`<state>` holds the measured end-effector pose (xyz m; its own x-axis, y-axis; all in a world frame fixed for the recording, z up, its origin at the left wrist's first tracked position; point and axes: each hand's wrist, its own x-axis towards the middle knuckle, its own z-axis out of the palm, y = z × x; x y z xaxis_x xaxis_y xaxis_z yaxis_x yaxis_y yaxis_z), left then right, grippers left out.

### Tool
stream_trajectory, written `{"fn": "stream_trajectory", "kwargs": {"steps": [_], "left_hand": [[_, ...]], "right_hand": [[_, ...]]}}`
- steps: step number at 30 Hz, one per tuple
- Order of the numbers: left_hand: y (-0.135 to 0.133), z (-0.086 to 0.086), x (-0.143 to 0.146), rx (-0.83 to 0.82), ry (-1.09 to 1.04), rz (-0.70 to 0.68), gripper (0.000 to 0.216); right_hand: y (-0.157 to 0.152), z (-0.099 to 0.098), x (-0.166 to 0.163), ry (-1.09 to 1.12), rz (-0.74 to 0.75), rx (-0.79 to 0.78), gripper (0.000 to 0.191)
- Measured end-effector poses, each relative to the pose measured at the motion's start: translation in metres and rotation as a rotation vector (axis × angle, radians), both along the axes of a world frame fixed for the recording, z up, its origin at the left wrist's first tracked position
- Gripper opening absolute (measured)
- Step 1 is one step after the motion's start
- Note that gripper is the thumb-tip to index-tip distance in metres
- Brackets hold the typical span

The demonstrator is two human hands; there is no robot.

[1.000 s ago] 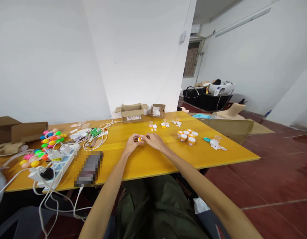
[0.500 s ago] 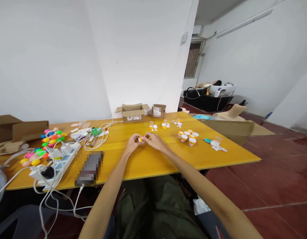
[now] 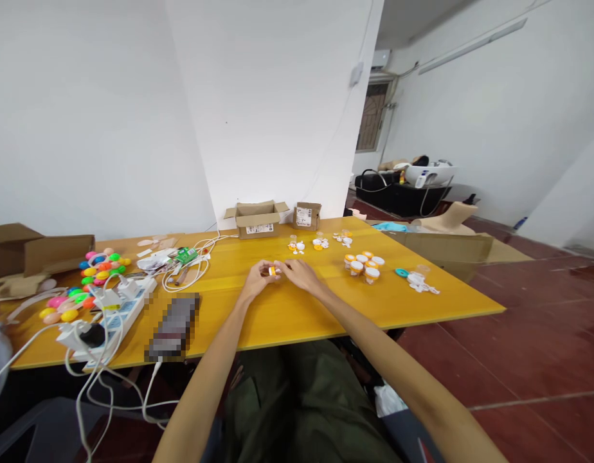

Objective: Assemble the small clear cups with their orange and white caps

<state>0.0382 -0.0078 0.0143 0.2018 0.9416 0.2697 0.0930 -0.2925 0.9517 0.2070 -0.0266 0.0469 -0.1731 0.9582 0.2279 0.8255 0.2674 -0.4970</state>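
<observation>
Both my hands meet over the middle of the yellow table (image 3: 297, 308). My left hand (image 3: 256, 280) and my right hand (image 3: 299, 274) pinch a small orange and white piece (image 3: 272, 271) between their fingertips, just above the tabletop. To the right stands a cluster of small white jars with orange rims (image 3: 363, 263). Farther back lie small groups of orange and white parts (image 3: 319, 242).
Two open cardboard boxes (image 3: 256, 218) stand at the table's back edge. At the left lie a power strip with cables (image 3: 108, 312), coloured plastic eggs (image 3: 92, 273), a dark flat device (image 3: 174, 325) and more boxes (image 3: 36, 251). A teal ring and white bits (image 3: 415, 278) lie at the right.
The hands have stayed in place; the fingers have shifted slightly around the small piece. The camera view moved a little.
</observation>
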Motion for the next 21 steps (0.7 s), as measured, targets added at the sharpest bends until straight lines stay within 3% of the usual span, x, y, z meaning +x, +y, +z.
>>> {"fn": "stream_trajectory", "kwargs": {"steps": [6, 11, 17, 21], "left_hand": [[-0.0011, 0.0007, 0.0003, -0.003, -0.006, 0.010, 0.034], [-0.0010, 0.0002, 0.0006, -0.007, 0.003, 0.001, 0.035], [0.0005, -0.0015, -0.0004, 0.009, 0.000, 0.018, 0.035], [0.0006, -0.0017, 0.0003, 0.015, 0.025, 0.007, 0.030]], "right_hand": [[-0.0034, 0.0009, -0.0012, 0.082, 0.048, 0.020, 0.031], [-0.0043, 0.0030, -0.0010, 0.034, -0.001, -0.044, 0.041], [-0.0051, 0.0025, -0.0018, 0.119, 0.048, -0.006, 0.033], [-0.0077, 0.0084, -0.0055, 0.050, -0.024, 0.005, 0.033]]}}
